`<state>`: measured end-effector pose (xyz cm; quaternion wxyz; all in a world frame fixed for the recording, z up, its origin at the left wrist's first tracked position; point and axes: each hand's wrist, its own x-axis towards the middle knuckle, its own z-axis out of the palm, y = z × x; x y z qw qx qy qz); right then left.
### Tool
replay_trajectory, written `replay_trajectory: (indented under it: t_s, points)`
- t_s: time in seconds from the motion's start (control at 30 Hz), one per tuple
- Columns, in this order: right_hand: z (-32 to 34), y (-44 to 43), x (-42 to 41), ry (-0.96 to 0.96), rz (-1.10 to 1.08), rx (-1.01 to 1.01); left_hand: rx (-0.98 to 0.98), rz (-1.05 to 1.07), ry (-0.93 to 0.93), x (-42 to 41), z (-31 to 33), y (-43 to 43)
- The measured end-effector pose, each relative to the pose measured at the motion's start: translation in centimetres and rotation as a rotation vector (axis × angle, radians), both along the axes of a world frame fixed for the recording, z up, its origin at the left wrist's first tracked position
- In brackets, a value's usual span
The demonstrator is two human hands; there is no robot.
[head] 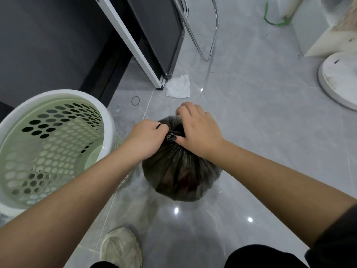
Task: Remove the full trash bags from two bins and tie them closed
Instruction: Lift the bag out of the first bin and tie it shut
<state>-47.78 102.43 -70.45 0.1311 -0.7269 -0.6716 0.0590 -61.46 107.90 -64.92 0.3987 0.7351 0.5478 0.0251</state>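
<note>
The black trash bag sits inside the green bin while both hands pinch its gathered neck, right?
No: the head view shows the black trash bag on the floor beside the green bin, not inside it. The left hand and right hand do pinch its gathered neck.

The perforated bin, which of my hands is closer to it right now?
Left. Your left hand grips the trash bag on the side facing the bin; your right hand pinches its neck from the far side.

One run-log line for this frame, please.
step: tying | left hand: grips neck | right hand: grips neck | trash bag: on floor | bin: beside bag
</note>
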Motion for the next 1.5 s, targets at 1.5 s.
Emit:
replay_trajectory:
  t_s: [1.5]
  points:
    - [-0.4,0.2,-1.2,-0.089,-0.004,0.053,-0.007,0.03,0.0,-0.3,0.1,1.0]
